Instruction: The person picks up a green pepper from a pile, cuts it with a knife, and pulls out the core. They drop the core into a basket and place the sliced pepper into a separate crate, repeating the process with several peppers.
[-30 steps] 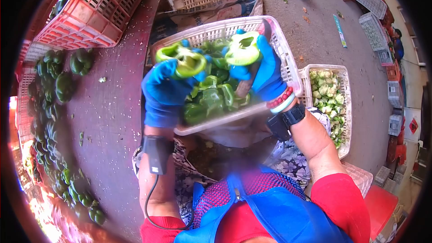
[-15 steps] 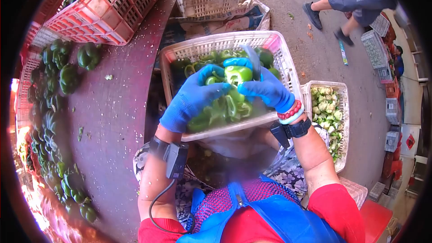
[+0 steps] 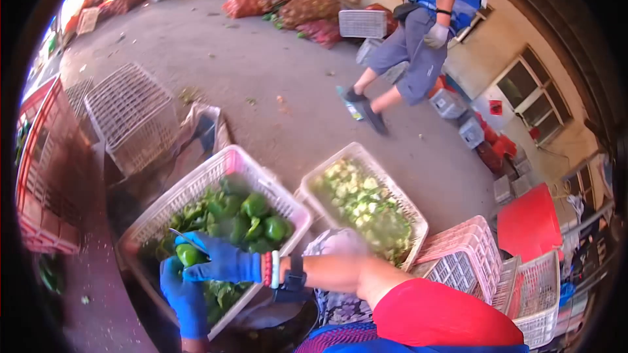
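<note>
Over a white crate (image 3: pixel 209 168) full of green peppers (image 3: pixel 237 212), my two blue-gloved hands are close together. My right hand (image 3: pixel 219 260) is closed on a green pepper (image 3: pixel 190 254) and a knife (image 3: pixel 185 239), whose thin blade sticks out at the upper left. My left hand (image 3: pixel 183 297) is just below, against the underside of the same pepper, its fingers partly hidden behind my right hand. Beside this crate stands a second white crate (image 3: pixel 307 186) holding pale green cut pieces (image 3: pixel 366 189).
A walking person (image 3: pixel 418 39) crosses the floor at the upper right. White crates (image 3: pixel 131 114) and a red crate (image 3: pixel 49 183) stand at the left. Pink and white crates (image 3: pixel 468 248) and a red stool (image 3: pixel 528 222) are at the lower right. Filled sacks (image 3: pixel 307 10) lie behind.
The view has swung to the right, so the crates and my hands appear lower left. The pepper was held between both hands and is now mostly covered by them. The other person has walked on.
</note>
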A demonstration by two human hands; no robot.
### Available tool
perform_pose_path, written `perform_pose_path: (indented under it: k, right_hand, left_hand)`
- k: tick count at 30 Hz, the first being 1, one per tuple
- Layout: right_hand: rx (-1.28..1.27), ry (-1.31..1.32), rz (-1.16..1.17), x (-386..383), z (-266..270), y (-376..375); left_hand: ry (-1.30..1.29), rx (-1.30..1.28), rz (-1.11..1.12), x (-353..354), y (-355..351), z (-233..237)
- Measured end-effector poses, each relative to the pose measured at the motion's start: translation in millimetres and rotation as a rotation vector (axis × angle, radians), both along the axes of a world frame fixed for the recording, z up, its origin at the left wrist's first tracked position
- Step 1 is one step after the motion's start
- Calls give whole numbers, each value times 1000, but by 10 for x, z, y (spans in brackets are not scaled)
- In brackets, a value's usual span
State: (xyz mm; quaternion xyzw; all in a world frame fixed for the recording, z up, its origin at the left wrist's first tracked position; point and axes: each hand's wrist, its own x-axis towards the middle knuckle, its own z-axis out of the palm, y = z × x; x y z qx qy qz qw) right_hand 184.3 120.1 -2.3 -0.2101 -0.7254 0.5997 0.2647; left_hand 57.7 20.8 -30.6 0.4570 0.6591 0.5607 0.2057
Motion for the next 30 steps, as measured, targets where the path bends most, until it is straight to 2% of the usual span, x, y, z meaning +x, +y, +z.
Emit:
perform_pose_path:
  k: [3,4,5,7,8,9,10,11,14,17,18,19,20,21,22,24,25,28,30]
  right_hand:
    - [-135,-10,20,0,171,106]
    - [-42,-63,-27,-23,150,130]
    - [64,-128,-86,81,193,272]
    - [574,-520,-233,173,487,354]
    - [603,-520,-237,183,476,425]
    - [589,-344,-268,188,346,413]
    - [220,-198,-256,107,210,353]
    - [-283,-399,-132,62,544,236]
    - [-733,-241,80,-32,432,-91]
    - [-503,-259,102,-46,297,-133]
    - [-421,-264,107,-64,246,-120]
    - [-567,-239,40,-103,183,-81]
    - [-421,-211,59,-70,194,-40]
    - [-579,-199,16,-77,208,-18]
    - [-738,-188,-28,-77,231,-7]
    - [-677,-199,-71,-77,239,-12]
    - [-645,-205,-93,-67,243,-8]
    - [-343,-307,-102,-22,271,100]
    - [-196,-365,-95,8,355,154]
  left_hand:
    - [-467,12,52,-7,18,213]
    - [-522,-68,199,-124,-1,482]
    - [-542,-22,163,-257,-47,561]
    - [353,4,93,-283,-143,825]
    - [321,68,97,-357,-121,694]
    - [-179,127,-3,-391,-83,517]
    - [-689,224,-11,-423,-40,337]
    - [-804,223,-52,-388,3,345]
    - [-1085,277,-154,-224,72,320]
    - [-960,259,-167,-212,22,377]
    - [-806,258,-105,-236,1,465]
    - [-650,257,-45,-262,-14,543]
    - [-835,363,-41,-314,-5,534]
    - [-1015,478,-33,-367,4,524]
    - [-1026,469,-79,-421,7,460]
    - [-1050,460,-175,-497,12,400]
    - [-1145,430,-61,-476,7,367]
    - [-1053,247,168,-559,-33,482]
    - [-763,18,59,-536,-27,620]
